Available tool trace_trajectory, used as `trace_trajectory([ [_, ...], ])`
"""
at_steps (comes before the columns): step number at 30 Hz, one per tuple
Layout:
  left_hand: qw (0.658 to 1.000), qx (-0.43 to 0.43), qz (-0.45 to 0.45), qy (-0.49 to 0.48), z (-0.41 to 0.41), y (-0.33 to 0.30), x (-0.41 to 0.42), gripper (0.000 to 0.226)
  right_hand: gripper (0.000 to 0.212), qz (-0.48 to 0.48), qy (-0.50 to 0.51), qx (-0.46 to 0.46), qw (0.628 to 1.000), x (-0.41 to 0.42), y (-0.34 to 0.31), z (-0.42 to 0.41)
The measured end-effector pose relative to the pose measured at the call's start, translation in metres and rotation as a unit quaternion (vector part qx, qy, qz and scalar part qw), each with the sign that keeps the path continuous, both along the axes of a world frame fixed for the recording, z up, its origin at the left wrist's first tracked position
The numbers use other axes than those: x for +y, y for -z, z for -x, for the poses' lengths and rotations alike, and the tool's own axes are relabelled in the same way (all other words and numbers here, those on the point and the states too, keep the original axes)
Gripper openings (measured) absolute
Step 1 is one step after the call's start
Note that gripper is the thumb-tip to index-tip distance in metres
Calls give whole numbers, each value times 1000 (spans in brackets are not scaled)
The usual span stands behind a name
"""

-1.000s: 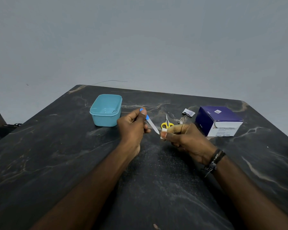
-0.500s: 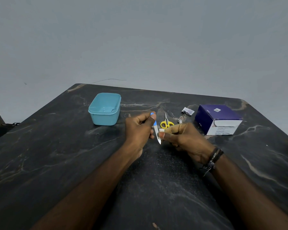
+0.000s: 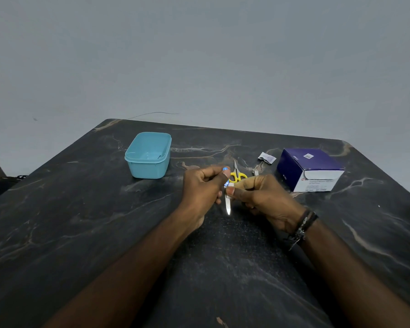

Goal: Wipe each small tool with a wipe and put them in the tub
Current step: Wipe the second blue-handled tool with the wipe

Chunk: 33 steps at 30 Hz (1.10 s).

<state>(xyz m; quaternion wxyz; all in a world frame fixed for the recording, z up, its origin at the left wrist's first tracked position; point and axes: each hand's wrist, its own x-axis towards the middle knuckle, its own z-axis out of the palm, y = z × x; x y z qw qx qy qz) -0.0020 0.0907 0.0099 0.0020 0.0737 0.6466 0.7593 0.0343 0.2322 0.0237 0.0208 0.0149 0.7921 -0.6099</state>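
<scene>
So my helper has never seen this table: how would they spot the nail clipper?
Start at the purple and white box on the table's right. Just left of it lie the yellow-handled scissors and a torn sachet. The nail clipper lies between them, tiny and plain silver metal.

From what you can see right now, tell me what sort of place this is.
Probably a plain indoor work table, not a kitted-out workshop: a dark marbled tabletop against a bare grey wall, set with only a tub, a box and scissors.
</scene>
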Motion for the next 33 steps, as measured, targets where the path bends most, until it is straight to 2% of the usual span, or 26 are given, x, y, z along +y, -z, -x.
trace_trajectory([
  [4,1000,-2,5,-3,0,-1,0,16,24,14,2,11,1000,1,2,1],
  [10,999,-11,-24,-46,4,-3,-4,20,20,-22,-41,-29,999,0,-1,-3],
  [16,1000,-25,6,8,-2,-4,-1,14,22,18,6,12,1000,2,0,1],
  [19,1000,-27,-1,-12,0,-6,-2,16,23,23,0,10,1000,2,0,1],
  [23,997,-41,-39,-59,4,-9,-7,15,23,-15,-24,-16,999,-1,-2,-2],
  [29,984,-55,-122,-117,8,-16,-14,13,18,-25,-31,-20,999,0,-2,-2],
  [33,969,-65,-192,-141,9,-25,-24,1,21,-20,-15,-13,1000,2,-2,-1],
])
